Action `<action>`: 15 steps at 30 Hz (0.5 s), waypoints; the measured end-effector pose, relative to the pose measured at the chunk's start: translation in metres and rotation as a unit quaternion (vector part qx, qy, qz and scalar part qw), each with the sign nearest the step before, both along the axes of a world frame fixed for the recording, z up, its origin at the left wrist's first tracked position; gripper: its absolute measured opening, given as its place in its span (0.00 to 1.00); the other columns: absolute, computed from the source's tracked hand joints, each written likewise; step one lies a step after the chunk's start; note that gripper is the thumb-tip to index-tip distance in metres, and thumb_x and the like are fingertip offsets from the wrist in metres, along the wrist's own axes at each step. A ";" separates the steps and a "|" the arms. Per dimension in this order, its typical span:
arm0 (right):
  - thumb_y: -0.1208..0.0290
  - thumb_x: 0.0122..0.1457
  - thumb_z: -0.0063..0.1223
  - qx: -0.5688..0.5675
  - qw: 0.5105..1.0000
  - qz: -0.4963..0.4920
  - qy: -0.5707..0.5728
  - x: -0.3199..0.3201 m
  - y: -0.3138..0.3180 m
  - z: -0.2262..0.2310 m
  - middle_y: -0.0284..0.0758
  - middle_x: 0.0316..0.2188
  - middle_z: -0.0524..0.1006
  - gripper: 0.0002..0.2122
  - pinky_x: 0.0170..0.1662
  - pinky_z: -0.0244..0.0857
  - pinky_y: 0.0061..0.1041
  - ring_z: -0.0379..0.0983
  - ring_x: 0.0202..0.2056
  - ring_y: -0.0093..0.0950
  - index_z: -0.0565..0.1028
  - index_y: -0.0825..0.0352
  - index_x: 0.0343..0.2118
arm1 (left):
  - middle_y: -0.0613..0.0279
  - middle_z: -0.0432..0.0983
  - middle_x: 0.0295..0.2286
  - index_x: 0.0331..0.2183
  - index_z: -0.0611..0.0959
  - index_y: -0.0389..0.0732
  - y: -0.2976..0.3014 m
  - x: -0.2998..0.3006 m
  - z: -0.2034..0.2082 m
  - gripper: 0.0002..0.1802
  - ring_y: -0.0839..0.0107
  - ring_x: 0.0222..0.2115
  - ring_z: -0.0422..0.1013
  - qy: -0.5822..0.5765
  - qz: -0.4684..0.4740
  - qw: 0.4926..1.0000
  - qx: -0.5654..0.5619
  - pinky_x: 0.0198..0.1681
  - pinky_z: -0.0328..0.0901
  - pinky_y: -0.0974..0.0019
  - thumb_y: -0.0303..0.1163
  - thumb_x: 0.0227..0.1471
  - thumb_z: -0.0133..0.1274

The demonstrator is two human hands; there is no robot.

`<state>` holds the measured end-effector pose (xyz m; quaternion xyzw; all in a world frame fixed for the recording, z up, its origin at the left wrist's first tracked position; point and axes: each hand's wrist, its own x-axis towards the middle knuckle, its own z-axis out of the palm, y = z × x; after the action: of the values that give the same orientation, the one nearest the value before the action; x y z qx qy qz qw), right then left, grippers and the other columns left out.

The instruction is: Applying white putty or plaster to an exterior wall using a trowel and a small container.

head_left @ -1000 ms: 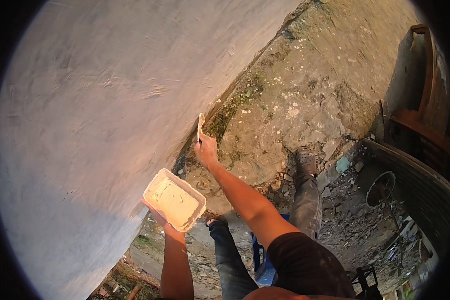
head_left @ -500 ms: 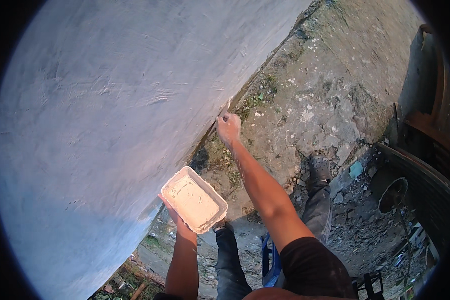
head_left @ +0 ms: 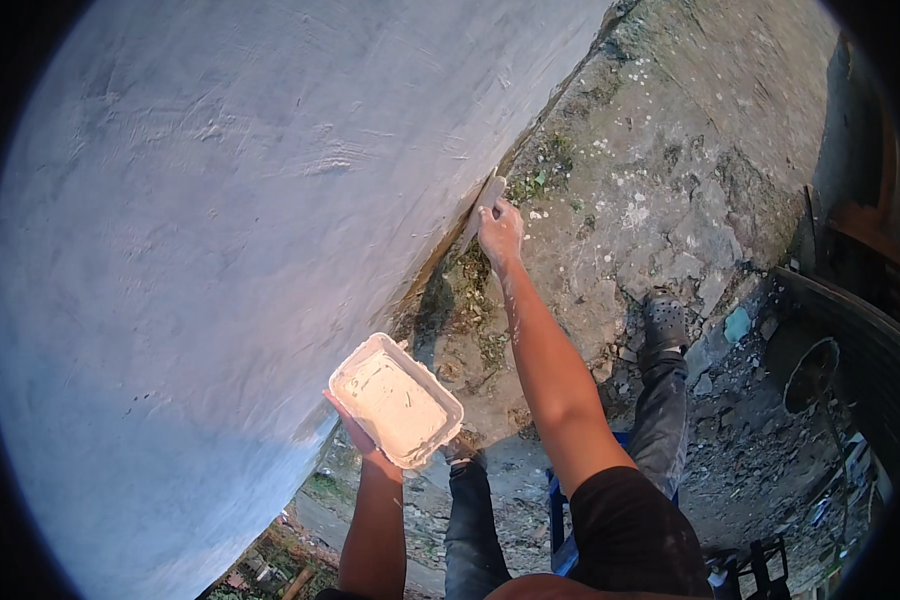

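Beside a pale plastered wall [head_left: 270, 250], the right hand [head_left: 502, 232] grips a flat whitish tool [head_left: 486, 202]; the left hand [head_left: 357, 432] cradles a white rectangular tub [head_left: 444, 434], seemingly keeping cream paste [head_left: 395, 402] handy.

Left grip [head_left: 358, 430] mostly lost beneath the pale tub [head_left: 422, 376]; palm unseen. Right grip [head_left: 502, 234] covers part of the flat tool [head_left: 493, 188]; from here, can't tell if its edge touches the wall [head_left: 220, 250]. Blue object [head_left: 557, 510], half behind dark sleeve [head_left: 630, 530], kind unclear. Left forearm [head_left: 373, 540] cut by lower edge.
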<state>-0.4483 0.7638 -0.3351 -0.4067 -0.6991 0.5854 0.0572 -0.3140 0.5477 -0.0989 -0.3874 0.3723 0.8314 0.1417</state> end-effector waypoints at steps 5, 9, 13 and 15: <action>0.68 0.54 0.54 -0.059 0.981 0.169 0.078 0.025 -0.075 0.099 0.53 0.24 0.76 0.16 0.39 0.67 0.45 0.74 0.30 0.53 0.77 0.71 0.44 | 0.54 0.70 0.54 0.59 0.67 0.44 -0.040 0.009 0.019 0.46 0.50 0.50 0.70 0.019 -0.027 0.999 -0.001 0.53 0.67 0.43 0.71 0.54 0.40; 0.71 0.53 0.56 -0.047 0.976 0.208 0.040 0.092 -0.077 0.042 0.51 0.28 0.78 0.10 0.38 0.69 0.38 0.76 0.32 0.47 0.77 0.75 0.31 | 0.52 0.70 0.53 0.60 0.66 0.43 -0.048 0.021 0.010 0.48 0.47 0.50 0.70 0.035 -0.049 0.998 0.018 0.52 0.67 0.41 0.72 0.52 0.42; 0.67 0.52 0.57 -0.009 0.993 0.103 -0.056 0.088 -0.088 -0.005 0.53 0.30 0.77 0.13 0.40 0.67 0.43 0.74 0.36 0.50 0.76 0.72 0.37 | 0.50 0.70 0.53 0.60 0.66 0.43 -0.053 0.027 0.015 0.50 0.47 0.50 0.70 0.009 -0.016 1.000 -0.006 0.51 0.67 0.38 0.74 0.50 0.42; 0.67 0.52 0.58 0.022 0.993 0.051 -0.103 0.064 -0.088 -0.026 0.52 0.32 0.77 0.13 0.40 0.68 0.42 0.75 0.37 0.49 0.76 0.72 0.36 | 0.48 0.68 0.54 0.60 0.65 0.42 -0.062 0.034 0.015 0.51 0.48 0.50 0.69 -0.011 -0.001 1.000 -0.014 0.50 0.67 0.36 0.75 0.50 0.41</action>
<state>-0.3845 0.6760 -0.3612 -0.4273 -0.7339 0.5268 -0.0359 -0.2800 0.4854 -0.0838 -0.3982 0.3825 0.8217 0.1411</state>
